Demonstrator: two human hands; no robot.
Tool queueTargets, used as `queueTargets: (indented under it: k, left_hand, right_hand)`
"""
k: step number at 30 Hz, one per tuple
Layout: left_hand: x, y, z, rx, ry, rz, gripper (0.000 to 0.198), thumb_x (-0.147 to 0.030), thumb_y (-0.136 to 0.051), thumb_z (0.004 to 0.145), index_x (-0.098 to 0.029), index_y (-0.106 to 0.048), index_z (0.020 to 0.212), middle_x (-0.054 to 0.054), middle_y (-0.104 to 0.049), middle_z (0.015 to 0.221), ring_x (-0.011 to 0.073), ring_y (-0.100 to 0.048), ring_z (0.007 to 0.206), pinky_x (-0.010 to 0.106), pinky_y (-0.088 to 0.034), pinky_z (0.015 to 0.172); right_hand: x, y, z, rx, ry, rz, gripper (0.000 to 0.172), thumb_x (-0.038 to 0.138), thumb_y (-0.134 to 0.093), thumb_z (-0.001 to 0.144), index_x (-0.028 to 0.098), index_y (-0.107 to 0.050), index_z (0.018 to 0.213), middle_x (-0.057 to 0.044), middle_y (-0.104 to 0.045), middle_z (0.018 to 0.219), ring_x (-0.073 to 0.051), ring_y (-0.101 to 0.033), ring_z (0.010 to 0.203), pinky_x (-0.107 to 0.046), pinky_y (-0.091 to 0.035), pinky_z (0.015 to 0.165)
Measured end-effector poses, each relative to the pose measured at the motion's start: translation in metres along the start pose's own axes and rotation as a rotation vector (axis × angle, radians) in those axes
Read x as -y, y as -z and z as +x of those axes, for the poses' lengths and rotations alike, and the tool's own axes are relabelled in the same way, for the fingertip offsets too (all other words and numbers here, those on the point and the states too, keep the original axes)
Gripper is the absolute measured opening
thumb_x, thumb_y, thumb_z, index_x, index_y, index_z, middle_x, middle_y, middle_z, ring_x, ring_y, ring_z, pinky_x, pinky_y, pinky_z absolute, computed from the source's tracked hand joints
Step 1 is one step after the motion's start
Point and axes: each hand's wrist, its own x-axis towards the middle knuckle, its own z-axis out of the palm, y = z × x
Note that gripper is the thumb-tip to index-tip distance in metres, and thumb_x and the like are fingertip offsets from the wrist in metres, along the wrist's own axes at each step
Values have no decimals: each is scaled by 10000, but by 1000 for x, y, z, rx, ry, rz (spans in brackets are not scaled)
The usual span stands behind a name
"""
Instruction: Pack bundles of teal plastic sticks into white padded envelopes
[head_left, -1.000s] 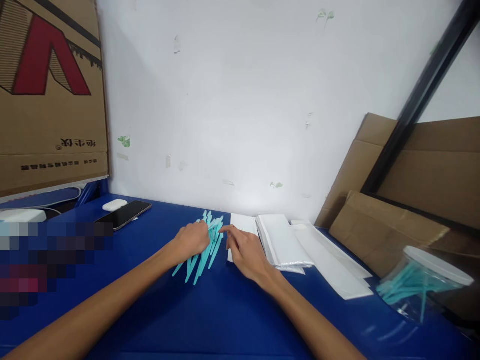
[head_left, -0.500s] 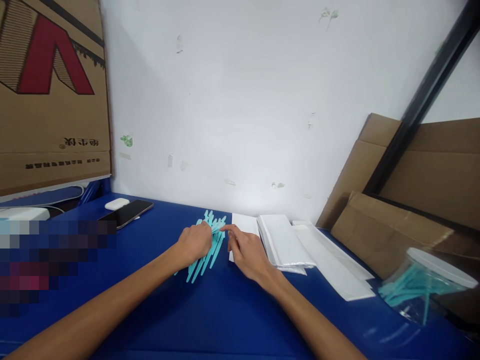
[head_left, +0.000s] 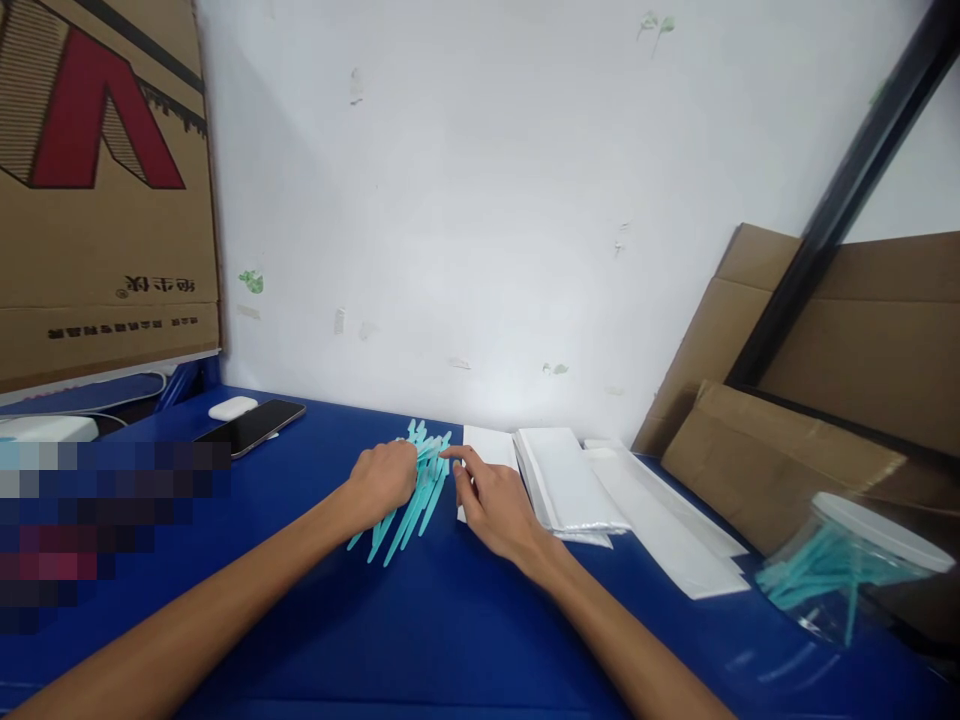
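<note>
Blue tabletop [head_left: 450,630] against a white wall [head_left: 480,200], scuffed and spotted. Two bare hands, both low over the table centre.

Left hand [head_left: 382,482]: knuckles up, fingers curled loosely, pressing down on one fanned pile of teal plastic sticks [head_left: 429,480]. Pinching or just holding flat, cannot tell; fingertips hidden under the knuckles.

Right hand [head_left: 495,505]: index finger stretched out, tip touching the far ends of the sticks, other fingers loosely bent, not closed on anything. Rests partly on one white flat packet [head_left: 487,445].

Sticks between and under the two hands, near ends poking out below the left hand. Exact count not readable, too overlapped; well over five.

Just right of the right hand: one stack of white packets [head_left: 566,485], number in stack unreadable. Further right: two long white strips [head_left: 660,535], overlapping.

Far right of the right hand: one clear jar [head_left: 840,575] with a white lid, tilted, more teal sticks inside, uncounted. Behind it: at least two cardboard sheets [head_left: 825,400] leaning on the wall, one black bar [head_left: 847,190] slanting across them.

Left of the left hand, well apart: one black phone [head_left: 251,427] lying flat, one white earbud case [head_left: 232,407] just beside it. Above those: one big cardboard box [head_left: 105,200] with a red mark.
</note>
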Motion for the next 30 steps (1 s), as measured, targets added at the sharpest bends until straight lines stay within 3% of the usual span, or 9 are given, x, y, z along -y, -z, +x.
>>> queueTargets:
  k: [9, 11, 13, 15, 17, 19, 22, 26, 30]
  left_hand:
    - [5, 6, 7, -54, 19, -43, 233, -241, -417, 852, -135, -624, 837, 190, -683, 882, 324, -669, 847, 361, -467, 688]
    - [5, 10, 10, -80, 24, -85, 272, -304, -375, 882, -154, -586, 796, 149, -668, 827, 276, -655, 748, 315, -436, 614]
    - [3, 14, 12, -73, -24, -276, 319, -377, -333, 910, -180, -522, 743, 80, -614, 721, 197, -587, 611, 269, -380, 532]
    - [0, 18, 11, 24, -100, -637, 343, -462, -361, 908, -199, -441, 704, 3, -488, 602, 119, -439, 477, 236, -294, 455]
    - [-5, 21, 7, 198, -155, -1010, 376, -535, -453, 868, -209, -382, 696, -52, -362, 561, 68, -270, 418, 215, -184, 404]
    - [-11, 21, 1, 355, -188, -1221, 412, -567, -539, 819, -209, -371, 702, -77, -316, 569, 43, -174, 415, 204, -96, 387]
    - [-22, 18, -9, 476, -270, -1376, 407, -554, -576, 805, -191, -411, 724, -66, -395, 623, 23, -173, 417, 193, -70, 373]
    - [-31, 13, -18, 573, -333, -1474, 392, -535, -535, 849, -171, -439, 741, -16, -511, 723, 11, -267, 417, 186, -111, 362]
    - [-32, 10, -20, 633, -317, -1555, 335, -503, -544, 864, -190, -436, 815, -54, -441, 635, 22, -249, 409, 171, -87, 357]
  right_hand:
    - [1, 0, 0, -59, -31, -11, 324, 258, -328, 996, 272, -525, 1253, 39, -620, 651, -145, -590, 574, -242, -375, 596]
    - [0, 1, 0, -126, -53, -5, 317, 264, -333, 991, 266, -548, 1225, 14, -655, 741, -152, -604, 623, -256, -397, 623]
    - [0, 2, 1, -217, -82, 31, 322, 282, -337, 989, 260, -550, 1230, -28, -682, 926, -167, -629, 736, -275, -431, 675]
    - [-1, 4, 2, -306, -122, 102, 356, 314, -343, 988, 264, -502, 1303, -62, -646, 1139, -187, -633, 890, -292, -464, 729]
    - [-3, 5, 4, -376, -164, 201, 425, 353, -355, 988, 269, -399, 1403, -82, -565, 1306, -201, -607, 1036, -306, -490, 778]
    - [-5, 6, 6, -429, -195, 302, 504, 388, -368, 985, 268, -292, 1468, -101, -469, 1419, -212, -573, 1131, -334, -501, 843]
    - [-8, 7, 8, -453, -214, 398, 559, 416, -382, 983, 262, -229, 1497, -113, -408, 1475, -227, -536, 1209, -390, -476, 949]
    - [-7, 7, 7, -464, -196, 371, 526, 406, -361, 994, 261, -265, 1490, -89, -368, 1510, -235, -403, 1350, -429, -387, 1070]
    - [-3, 10, 6, -515, -130, 334, 527, 374, -347, 1000, 245, -251, 1501, -84, -322, 1537, -231, -342, 1391, -436, -347, 1111]
